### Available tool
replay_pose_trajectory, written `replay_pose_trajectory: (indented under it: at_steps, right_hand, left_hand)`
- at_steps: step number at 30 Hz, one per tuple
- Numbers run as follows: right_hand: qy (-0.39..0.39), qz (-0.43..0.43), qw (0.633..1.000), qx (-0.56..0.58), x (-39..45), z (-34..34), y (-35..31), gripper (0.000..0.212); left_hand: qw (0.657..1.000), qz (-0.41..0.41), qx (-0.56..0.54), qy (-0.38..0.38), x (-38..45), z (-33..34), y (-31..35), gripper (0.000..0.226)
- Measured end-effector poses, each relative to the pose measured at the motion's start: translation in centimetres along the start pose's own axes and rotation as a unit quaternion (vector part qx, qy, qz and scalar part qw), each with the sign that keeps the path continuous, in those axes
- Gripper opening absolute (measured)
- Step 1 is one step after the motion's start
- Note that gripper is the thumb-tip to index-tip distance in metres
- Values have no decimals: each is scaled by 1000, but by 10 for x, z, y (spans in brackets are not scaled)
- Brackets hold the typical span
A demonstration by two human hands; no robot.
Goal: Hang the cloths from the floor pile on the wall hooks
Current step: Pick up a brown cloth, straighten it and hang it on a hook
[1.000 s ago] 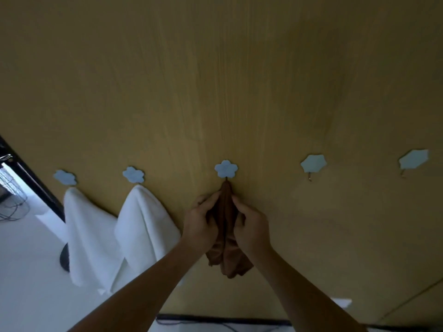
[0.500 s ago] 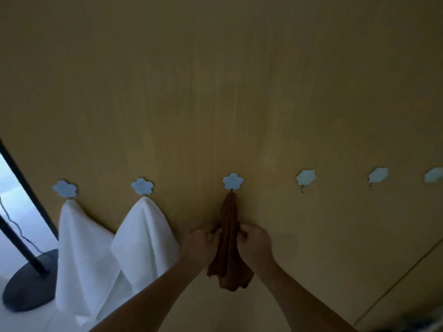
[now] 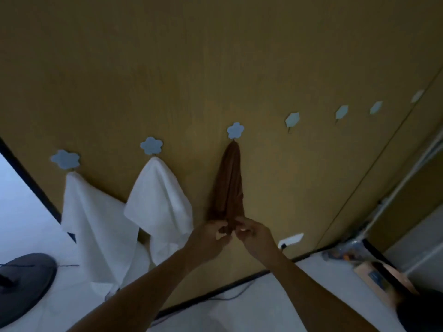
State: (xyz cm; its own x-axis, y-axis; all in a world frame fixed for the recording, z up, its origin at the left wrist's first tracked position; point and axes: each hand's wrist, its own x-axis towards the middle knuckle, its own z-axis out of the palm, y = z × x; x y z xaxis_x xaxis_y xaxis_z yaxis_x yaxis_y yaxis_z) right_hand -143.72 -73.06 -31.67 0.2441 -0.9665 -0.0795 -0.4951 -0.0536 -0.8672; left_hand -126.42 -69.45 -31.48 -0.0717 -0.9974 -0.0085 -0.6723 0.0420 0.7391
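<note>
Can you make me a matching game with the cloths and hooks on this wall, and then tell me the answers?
Things:
1. brown cloth
2. left white cloth
3. fourth hook from the left
4. round dark stand base

Places or states:
A. on the floor at the far left
B. bare, nothing hanging from it
C. hangs from the first hook, at the far left
D. pinched at its bottom by the left hand and the right hand

Pairs: 1-D, 2-C, 3-B, 4-A

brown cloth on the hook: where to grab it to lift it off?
Pinch the brown cloth at its narrow gathered top, just under the hook, coming from the front and lifting up. It bunches to a point there; the wider bottom end, held by both hands, would only pull it down.
</note>
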Motion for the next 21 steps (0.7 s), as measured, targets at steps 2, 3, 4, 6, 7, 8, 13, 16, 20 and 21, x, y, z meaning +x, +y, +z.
replay_pose_trajectory:
  at_steps: [2, 3, 4, 6, 7, 8, 13, 16, 20, 21]
  right_hand:
    - [2, 37, 999, -33, -26, 5, 12, 38]
    - [4, 61, 998, -32, -42, 4, 18, 41]
    - [11, 82, 996, -35, -57, 2, 24, 42]
    - [37, 108, 992, -53, -85, -6, 36, 43]
    - [52, 118, 989, -74, -100, -13, 43, 43]
    - [64, 125, 985, -105, -115, -22, 47, 45]
    - [137, 165, 952, -220, -205, -77, 63, 53]
    - [188, 204, 925, -259, -274, -117, 77, 54]
    - [259, 268, 884, -282, -387, -163, 100, 56]
    - [275, 286, 873, -285, -420, -172, 108, 57]
  left_hand:
    - [999, 8, 36, -28, -15, 8, -5, 47]
    - [997, 14, 55, -47, -21, 13, -7, 50]
    - [995, 22, 75, -68, -28, 17, -4, 51]
    - [990, 44, 94, -96, -39, 29, 3, 52]
    - [988, 62, 101, -104, -44, 36, 10, 53]
    - [984, 75, 117, -115, -49, 43, 20, 53]
    - [956, 181, 159, -168, -68, 90, 91, 44]
    - [933, 248, 180, -191, -82, 136, 140, 58]
    - [894, 334, 187, -232, -133, 205, 223, 58]
    - [883, 356, 188, -241, -153, 224, 245, 59]
